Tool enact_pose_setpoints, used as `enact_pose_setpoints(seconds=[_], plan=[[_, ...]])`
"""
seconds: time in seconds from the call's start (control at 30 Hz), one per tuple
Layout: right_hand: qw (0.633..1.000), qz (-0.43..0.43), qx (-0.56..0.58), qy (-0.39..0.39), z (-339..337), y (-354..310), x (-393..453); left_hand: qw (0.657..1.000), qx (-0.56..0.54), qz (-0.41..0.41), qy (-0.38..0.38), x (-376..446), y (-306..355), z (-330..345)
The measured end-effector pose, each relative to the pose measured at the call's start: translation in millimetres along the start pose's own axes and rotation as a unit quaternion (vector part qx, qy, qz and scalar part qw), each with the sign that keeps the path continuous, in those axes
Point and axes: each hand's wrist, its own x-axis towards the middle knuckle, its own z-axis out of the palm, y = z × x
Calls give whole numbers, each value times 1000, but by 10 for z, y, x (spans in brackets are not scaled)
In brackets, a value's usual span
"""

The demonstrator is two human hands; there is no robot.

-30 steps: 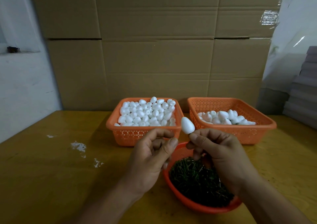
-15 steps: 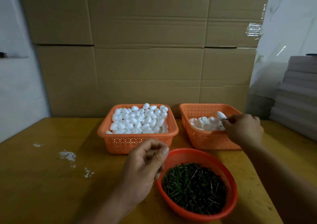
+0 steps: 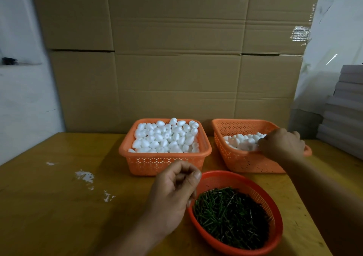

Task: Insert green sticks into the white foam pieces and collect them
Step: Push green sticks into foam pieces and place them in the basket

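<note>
Left hand (image 3: 174,195) hovering loosely curled, grasping nothing, beside the round basket (image 3: 275,212) of green sticks (image 3: 229,214); right hand (image 3: 280,144) reaching into the right square basket (image 3: 245,162) among white foam pieces (image 3: 239,141), grasp indiscernible; left square basket (image 3: 163,163) sitting heaped with foam pieces.

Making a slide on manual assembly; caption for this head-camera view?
Right hand reaches into right basket of foam pieces; left hand hovers beside green sticks.
</note>
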Motion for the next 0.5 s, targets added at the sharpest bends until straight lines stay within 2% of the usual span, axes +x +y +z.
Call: enact_pose_setpoints(seconds=[0.17,0.3,0.5], plan=[[986,-84,122,75,-148,-102,-379,1000,10,4,13,12,-26,-15],[961,-137,237,49,-324,-250,-710,998,49,7,36,34,-58,-38],[929,-198,313,6,-388,-321,-1194,990,110,37,84,133,-55,-142]])
